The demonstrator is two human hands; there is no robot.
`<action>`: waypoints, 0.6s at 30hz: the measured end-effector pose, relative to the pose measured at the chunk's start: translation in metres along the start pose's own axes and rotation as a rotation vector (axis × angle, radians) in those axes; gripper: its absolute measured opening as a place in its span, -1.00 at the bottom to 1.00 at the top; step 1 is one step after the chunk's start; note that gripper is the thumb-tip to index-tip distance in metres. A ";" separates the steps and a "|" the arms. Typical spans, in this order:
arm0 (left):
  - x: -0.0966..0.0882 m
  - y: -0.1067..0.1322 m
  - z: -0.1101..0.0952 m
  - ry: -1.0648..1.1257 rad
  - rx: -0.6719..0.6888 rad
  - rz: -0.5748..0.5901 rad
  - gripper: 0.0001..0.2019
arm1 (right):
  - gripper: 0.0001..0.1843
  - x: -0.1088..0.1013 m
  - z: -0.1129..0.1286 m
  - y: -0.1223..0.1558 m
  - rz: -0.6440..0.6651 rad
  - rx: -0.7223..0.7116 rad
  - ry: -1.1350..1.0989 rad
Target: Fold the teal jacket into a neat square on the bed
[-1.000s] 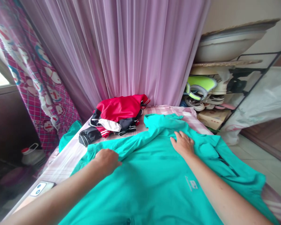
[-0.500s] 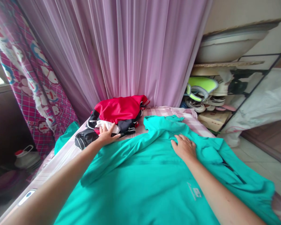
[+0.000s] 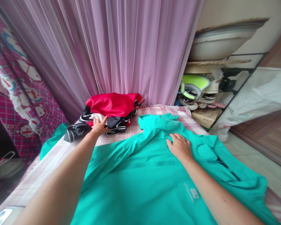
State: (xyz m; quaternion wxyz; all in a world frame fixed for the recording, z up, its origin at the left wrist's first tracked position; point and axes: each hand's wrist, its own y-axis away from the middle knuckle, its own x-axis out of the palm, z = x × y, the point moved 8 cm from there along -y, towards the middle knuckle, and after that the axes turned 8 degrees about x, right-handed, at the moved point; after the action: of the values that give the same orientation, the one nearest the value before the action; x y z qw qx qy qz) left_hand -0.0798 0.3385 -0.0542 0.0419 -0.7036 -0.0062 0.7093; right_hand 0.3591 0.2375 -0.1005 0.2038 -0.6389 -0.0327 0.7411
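Observation:
A teal long-sleeved garment (image 3: 131,184) with a small pale printed logo lies spread across the bed, its upper part creased and a sleeve folded over its front. My right hand (image 3: 179,146) rests flat on its upper part, fingers stretched out. Beyond its left side sits a heap of red and black clothes (image 3: 112,104) with white-striped edges. My left hand (image 3: 99,125) touches the near side of that heap at a white patch (image 3: 97,117), thumb apart from the fingers. Some of the left fingertips are hard to make out against the cloth.
A pink checked sheet (image 3: 154,110) covers the bed, with a phone (image 3: 8,214) at the near left. Purple curtains (image 3: 140,53) hang behind. At right stands a rack with shoes (image 3: 207,98), a lime visor (image 3: 196,82) and a white basin (image 3: 222,45). Another teal cloth (image 3: 52,139) hangs at the left edge.
My left hand has moved forward from the heap's near edge, further onto the heap. My right hand stays on the teal garment. The view has shifted slightly to the right.

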 end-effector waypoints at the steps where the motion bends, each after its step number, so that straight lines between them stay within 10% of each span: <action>1: -0.001 0.006 0.001 -0.006 0.007 0.024 -0.13 | -0.58 0.000 0.000 0.000 -0.001 0.003 -0.002; 9: -0.017 0.064 -0.047 -0.101 0.274 -0.020 -0.24 | -0.57 -0.005 0.003 0.002 0.009 0.010 -0.026; 18: -0.027 0.013 -0.064 -0.094 0.057 0.140 -0.41 | -0.55 -0.004 0.002 -0.002 0.069 0.007 -0.018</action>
State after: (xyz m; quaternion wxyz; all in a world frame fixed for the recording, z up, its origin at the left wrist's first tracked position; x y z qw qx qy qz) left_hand -0.0167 0.3201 -0.0284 0.0118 -0.6670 0.0611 0.7425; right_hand 0.3577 0.2379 -0.0954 0.1804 -0.6323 -0.0099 0.7533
